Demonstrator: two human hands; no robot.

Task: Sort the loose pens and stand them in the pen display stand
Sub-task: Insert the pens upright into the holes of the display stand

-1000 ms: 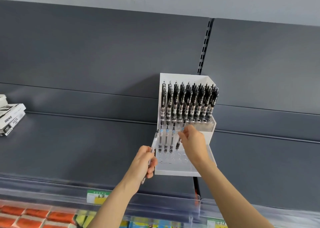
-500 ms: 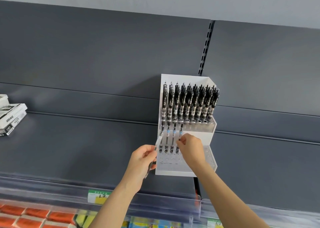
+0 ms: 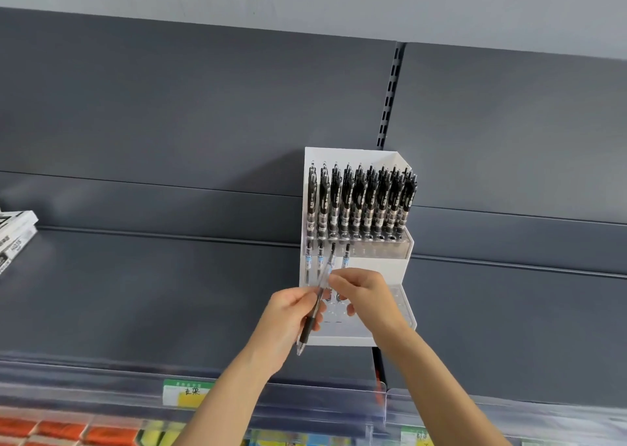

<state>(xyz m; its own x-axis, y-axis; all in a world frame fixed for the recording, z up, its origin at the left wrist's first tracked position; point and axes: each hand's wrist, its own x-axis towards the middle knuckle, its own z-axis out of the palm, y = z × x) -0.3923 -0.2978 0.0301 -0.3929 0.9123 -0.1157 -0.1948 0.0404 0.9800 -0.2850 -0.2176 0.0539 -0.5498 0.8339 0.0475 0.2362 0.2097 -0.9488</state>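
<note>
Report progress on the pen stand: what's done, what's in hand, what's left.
Done: the back tier of the pen display stand is full of black pens, and a few middle-row pens stand at its left. In hand: the left hand grips one loose pen; the right hand touches its upper barrel. Left: that pen, plus the empty holes rightward and in front.

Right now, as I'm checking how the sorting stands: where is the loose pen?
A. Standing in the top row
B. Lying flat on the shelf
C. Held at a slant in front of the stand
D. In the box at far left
C: the left hand grips the pen at a slant in front of the stand, and the right hand pinches it higher up.
</note>
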